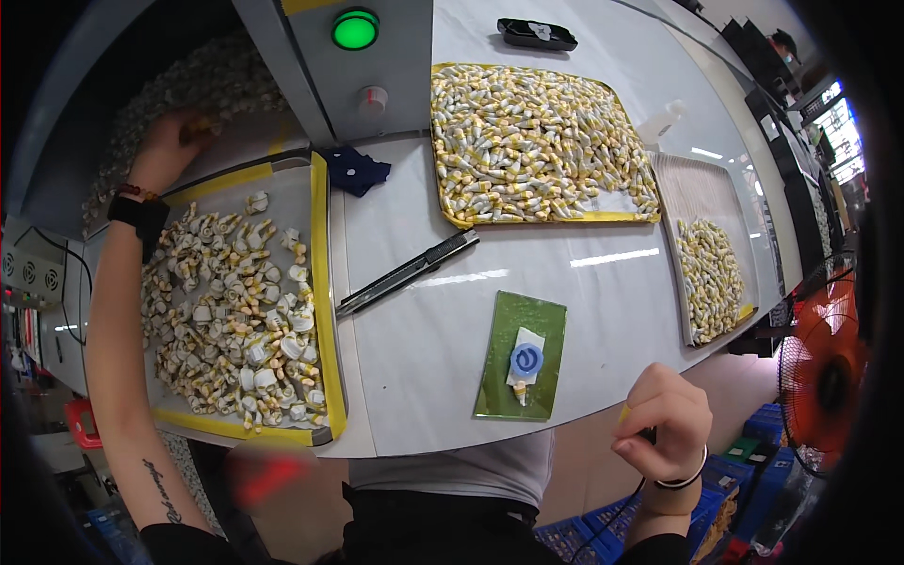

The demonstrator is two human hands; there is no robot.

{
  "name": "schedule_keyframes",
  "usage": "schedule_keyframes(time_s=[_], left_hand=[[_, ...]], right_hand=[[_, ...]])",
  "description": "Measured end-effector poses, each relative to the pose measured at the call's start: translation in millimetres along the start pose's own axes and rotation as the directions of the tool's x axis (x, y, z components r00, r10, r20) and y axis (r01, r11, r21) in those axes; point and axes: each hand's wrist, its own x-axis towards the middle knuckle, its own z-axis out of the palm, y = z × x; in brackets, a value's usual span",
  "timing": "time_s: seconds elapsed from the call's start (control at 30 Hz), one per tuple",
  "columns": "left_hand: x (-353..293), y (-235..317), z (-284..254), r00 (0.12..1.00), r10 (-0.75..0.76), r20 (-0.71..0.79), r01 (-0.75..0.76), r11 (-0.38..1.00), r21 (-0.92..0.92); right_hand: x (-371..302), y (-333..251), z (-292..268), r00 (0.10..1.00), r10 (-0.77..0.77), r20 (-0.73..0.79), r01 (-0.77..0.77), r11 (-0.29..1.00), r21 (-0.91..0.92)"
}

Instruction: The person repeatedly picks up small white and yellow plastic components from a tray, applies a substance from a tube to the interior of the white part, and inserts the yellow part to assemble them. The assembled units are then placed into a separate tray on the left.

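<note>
left hand (pixel 172 144) in dark bay (pixel 252 139), perhaps around a piece (pixel 209 125), right hand (pixel 667 424) near table (pixel 424 377)

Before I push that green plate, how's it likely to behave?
The green plate looks stiff, given its flat, straight-edged shape. Lying flat on the pale table, it would probably slide rather than roll. The blue round piece on top might shift, as no clamp shows.

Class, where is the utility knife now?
In the head view, the black utility knife lies slanted on the table, left of centre, between the left-hand tray and the green plate.
</note>
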Motion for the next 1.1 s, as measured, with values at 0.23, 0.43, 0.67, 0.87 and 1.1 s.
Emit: schedule_keyframes(time_s=[0.23, 0.43, 0.67, 0.87, 1.1], left_hand=[[-9, 30, -10, 0.988, 0.151, 0.01, -0.151, 0.987, 0.062], [0, 34, -5, 0.996, -0.089, 0.0, 0.089, 0.996, -0.024], [6, 41, 6, 1.0, -0.01, -0.006, 0.009, 0.998, -0.066], [6, 45, 8, 0.998, 0.015, 0.066, -0.002, 0.982, -0.189], [11, 44, 9, 0.993, 0.03, 0.117, -0.022, 0.997, -0.068]], right_hand=[[19, -9, 6, 0.993, -0.113, 0.04, 0.115, 0.992, -0.052], [20, -8, 11, 0.992, -0.103, 0.073, 0.107, 0.993, -0.05], [22, -11, 9, 0.993, -0.1, 0.062, 0.105, 0.991, -0.08], [18, -11, 7, 0.996, -0.087, 0.037, 0.09, 0.992, -0.084], [28, -14, -1, 0.997, -0.072, 0.029, 0.077, 0.973, -0.217]])
